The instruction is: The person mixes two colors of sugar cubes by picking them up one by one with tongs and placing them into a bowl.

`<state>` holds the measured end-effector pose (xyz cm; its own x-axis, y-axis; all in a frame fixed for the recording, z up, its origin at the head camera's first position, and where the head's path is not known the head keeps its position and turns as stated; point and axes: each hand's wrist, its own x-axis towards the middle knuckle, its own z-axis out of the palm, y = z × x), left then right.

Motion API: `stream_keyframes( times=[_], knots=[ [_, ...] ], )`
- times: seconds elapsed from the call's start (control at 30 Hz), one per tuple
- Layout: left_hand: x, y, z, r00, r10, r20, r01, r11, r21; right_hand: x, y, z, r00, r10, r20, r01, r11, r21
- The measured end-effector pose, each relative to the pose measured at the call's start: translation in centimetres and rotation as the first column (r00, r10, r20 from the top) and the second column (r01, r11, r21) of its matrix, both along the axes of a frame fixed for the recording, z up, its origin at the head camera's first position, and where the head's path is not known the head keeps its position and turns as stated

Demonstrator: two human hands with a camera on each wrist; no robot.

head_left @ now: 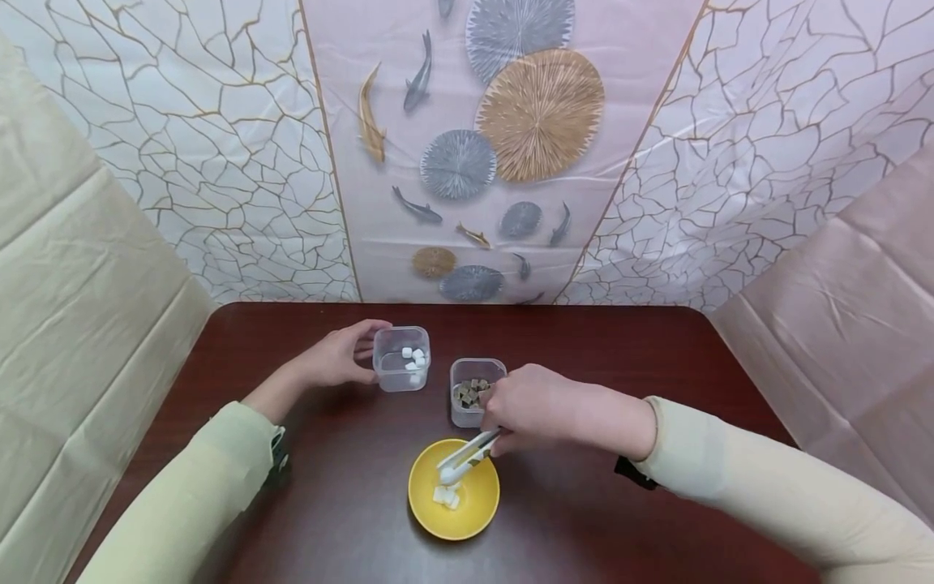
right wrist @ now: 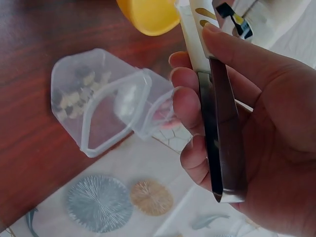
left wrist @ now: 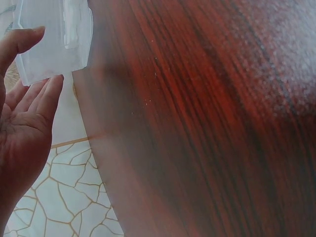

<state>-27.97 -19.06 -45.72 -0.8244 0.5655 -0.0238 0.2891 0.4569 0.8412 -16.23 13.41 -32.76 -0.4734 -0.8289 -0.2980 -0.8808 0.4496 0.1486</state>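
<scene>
My left hand (head_left: 341, 355) holds a clear plastic container (head_left: 402, 381) at its left side, thumb on one side and fingers on the other. Several white cubes (head_left: 417, 357) lie in that container. In the left wrist view the thumb and fingertips touch the container's (left wrist: 59, 44) wall. My right hand (head_left: 536, 405) grips metal tongs (right wrist: 222, 128) with white tips. The tips of the tongs (head_left: 467, 461) reach down into a yellow bowl (head_left: 423, 511), just above several white cubes (head_left: 447, 496). Whether the tips pinch a cube is hard to tell.
A second clear container (head_left: 467, 415) with several brown cubes (head_left: 467, 392) stands behind the bowl, partly hidden by my right hand. All stand on a dark red wooden table (head_left: 328, 503). A patterned cloth backdrop (head_left: 409, 227) rises at its far edge, with cloth walls on both sides.
</scene>
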Motion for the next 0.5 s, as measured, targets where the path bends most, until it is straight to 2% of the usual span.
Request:
stream_keyframes(
  times=[0.27, 0.5],
  knots=[
    [0.2, 0.1, 0.1, 1.0, 0.007, -0.001, -0.007, 1.0, -0.017, 0.8, -0.2, -1.3, 0.996, 0.011, -0.094, -0.006, 0.998, 0.061],
    [0.2, 0.1, 0.1, 1.0, 0.007, 0.002, -0.006, 1.0, -0.011, 1.4, -0.4, -1.6, 0.981, 0.006, -0.194, 0.014, 0.995, 0.1]
  ],
)
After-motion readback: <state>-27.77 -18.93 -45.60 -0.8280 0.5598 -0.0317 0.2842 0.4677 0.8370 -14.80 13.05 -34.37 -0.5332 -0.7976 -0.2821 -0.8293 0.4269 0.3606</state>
